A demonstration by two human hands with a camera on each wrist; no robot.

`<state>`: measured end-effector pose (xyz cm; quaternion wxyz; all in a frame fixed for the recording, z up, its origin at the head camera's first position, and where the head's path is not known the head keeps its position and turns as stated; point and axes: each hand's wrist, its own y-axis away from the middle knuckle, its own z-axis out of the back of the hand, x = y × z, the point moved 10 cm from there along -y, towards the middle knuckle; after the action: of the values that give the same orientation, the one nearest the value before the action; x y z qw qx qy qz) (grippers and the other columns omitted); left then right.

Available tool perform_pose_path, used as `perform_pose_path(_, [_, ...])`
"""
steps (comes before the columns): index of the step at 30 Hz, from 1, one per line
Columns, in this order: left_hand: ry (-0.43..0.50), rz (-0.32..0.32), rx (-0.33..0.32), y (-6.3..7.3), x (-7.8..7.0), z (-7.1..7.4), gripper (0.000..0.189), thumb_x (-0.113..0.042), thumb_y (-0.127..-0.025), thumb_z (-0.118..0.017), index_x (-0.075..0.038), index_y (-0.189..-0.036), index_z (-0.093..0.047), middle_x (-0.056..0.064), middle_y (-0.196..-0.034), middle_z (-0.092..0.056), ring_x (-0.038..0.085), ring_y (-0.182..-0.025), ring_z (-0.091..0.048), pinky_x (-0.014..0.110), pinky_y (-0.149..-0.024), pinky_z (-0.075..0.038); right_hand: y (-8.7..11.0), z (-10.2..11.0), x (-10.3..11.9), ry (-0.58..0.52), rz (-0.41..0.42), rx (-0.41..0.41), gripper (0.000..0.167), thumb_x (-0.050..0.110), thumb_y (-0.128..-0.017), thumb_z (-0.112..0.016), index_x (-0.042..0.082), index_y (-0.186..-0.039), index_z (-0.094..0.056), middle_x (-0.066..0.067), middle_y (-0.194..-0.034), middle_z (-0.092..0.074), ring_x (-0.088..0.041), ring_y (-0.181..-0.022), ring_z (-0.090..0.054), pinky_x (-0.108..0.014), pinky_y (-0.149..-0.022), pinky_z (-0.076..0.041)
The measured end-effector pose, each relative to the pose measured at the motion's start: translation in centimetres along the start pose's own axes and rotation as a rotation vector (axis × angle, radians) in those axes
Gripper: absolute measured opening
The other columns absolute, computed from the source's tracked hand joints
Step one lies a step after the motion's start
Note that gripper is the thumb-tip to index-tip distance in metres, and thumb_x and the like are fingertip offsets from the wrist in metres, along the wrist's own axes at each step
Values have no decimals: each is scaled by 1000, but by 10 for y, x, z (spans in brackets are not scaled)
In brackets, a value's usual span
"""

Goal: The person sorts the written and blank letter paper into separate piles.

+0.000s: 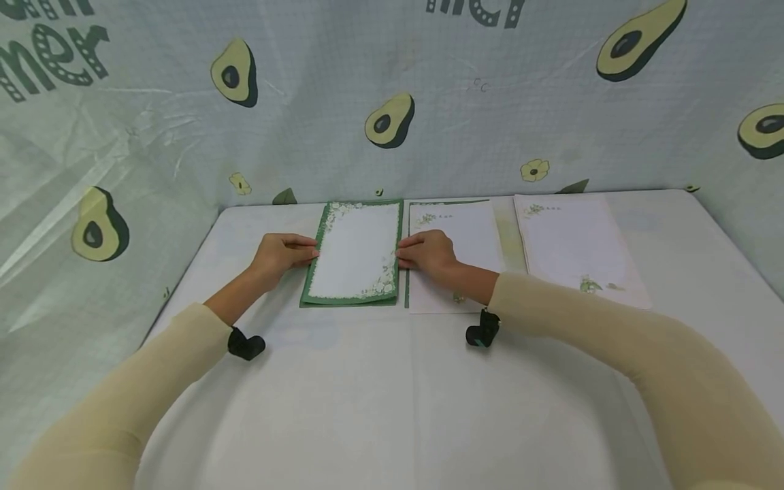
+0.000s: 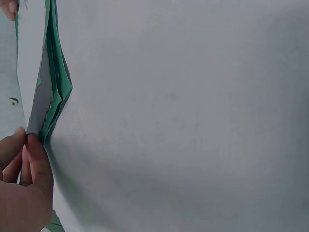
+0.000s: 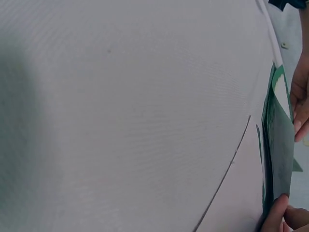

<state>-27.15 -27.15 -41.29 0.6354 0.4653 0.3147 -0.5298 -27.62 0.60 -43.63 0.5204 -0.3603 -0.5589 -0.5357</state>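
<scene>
A white sheet of paper with a green floral border (image 1: 358, 252) lies on top of several others at the middle back of the table. My left hand (image 1: 275, 258) pinches its left edge between thumb and fingers, and my right hand (image 1: 431, 254) pinches the right edge. From the left wrist, the green-bordered sheets (image 2: 59, 79) show bowed apart along their near edge, with my left thumb and fingers (image 2: 36, 157) at the side. The right wrist view has the sheets' grey-green underside (image 3: 281, 150) lifted, with right fingertips (image 3: 276, 210) at its lower end.
Just right of the held sheets lies a pale sheet with leaf prints (image 1: 456, 238), partly under my right forearm. Further right is another pale leaf-printed sheet (image 1: 572, 238). The white-covered table (image 1: 367, 401) meets an avocado-patterned cloth (image 1: 318, 122) behind and at both sides.
</scene>
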Motion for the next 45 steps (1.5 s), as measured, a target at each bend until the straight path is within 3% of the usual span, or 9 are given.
perform_pose_path(12, [-41, 23, 8, 0, 4, -1, 40, -3, -99, -67, 10, -135, -59, 27, -136, -57, -3, -79, -67, 18, -83, -60, -1, -2, 2, 22, -33, 25, 25, 3, -97, -69, -5, -121, -70, -21, -118, -70, -6, -67, -70, -26, -77, -64])
perform_pose_path(17, [-98, 31, -33, -3, 5, 4, 41, -3, -98, -68, 7, -136, -59, 20, -123, -62, 1, -81, -66, 18, -80, -60, 2, -3, 9, 59, -47, 98, 26, 6, -100, -66, -7, -122, -69, -23, -109, -72, -12, -70, -72, -28, -76, -64])
perform_pose_path(21, [-136, 29, -72, -1, 3, 9, 45, -1, -97, -68, 5, -140, -56, 14, -110, -61, 7, -84, -66, 18, -78, -60, 5, 2, 24, 107, -28, 148, 28, 9, -102, -63, -8, -124, -67, -21, -114, -70, -16, -81, -74, -27, -76, -64])
perform_pose_path(26, [-141, -18, -98, 9, -8, 7, 42, -3, -100, -64, 5, -141, -54, 14, -110, -59, 13, -84, -67, 22, -81, -61, 7, 17, 43, 191, 33, 214, 35, 10, -102, -64, -8, -132, -62, -19, -130, -63, -26, -106, -71, -32, -88, -62])
perform_pose_path(31, [-159, -152, -74, 23, -30, -11, 39, -7, -105, -56, 9, -139, -52, 21, -115, -58, 31, -100, -67, 33, -88, -62, 14, 48, 47, 434, 166, 247, 35, 14, -103, -61, -5, -133, -62, -18, -132, -64, -30, -114, -68, -38, -95, -60])
perform_pose_path(34, [-153, -230, -41, 29, -41, -29, 37, -7, -106, -52, 10, -139, -51, 26, -118, -60, 40, -109, -64, 41, -94, -60, 21, 72, 49, 634, 302, 205, 30, 12, -103, -59, -2, -128, -66, -16, -124, -69, -30, -111, -68, -41, -91, -60])
perform_pose_path(37, [-142, -281, 6, 34, -49, -49, 35, -7, -106, -51, 10, -137, -52, 28, -121, -61, 42, -112, -64, 45, -96, -59, 28, 94, 48, 799, 420, 148, 26, 6, -100, -57, -1, -123, -69, -17, -118, -72, -31, -108, -68, -45, -89, -60])
perform_pose_path(40, [-128, -316, 68, 40, -57, -72, 34, -6, -106, -52, 10, -135, -53, 29, -121, -62, 41, -111, -65, 46, -97, -58, 35, 113, 44, 904, 457, 110, 28, 1, -98, -56, -2, -122, -69, -18, -116, -72, -33, -107, -68, -47, -88, -60])
perform_pose_path(45, [-202, -369, 138, 43, -73, -109, 31, -8, -106, -55, 8, -133, -57, 24, -120, -65, 37, -108, -68, 45, -96, -59, 45, 137, 35, 1031, 442, 96, 26, -1, -97, -62, -7, -122, -67, -23, -116, -71, -36, -105, -69, -49, -86, -61])
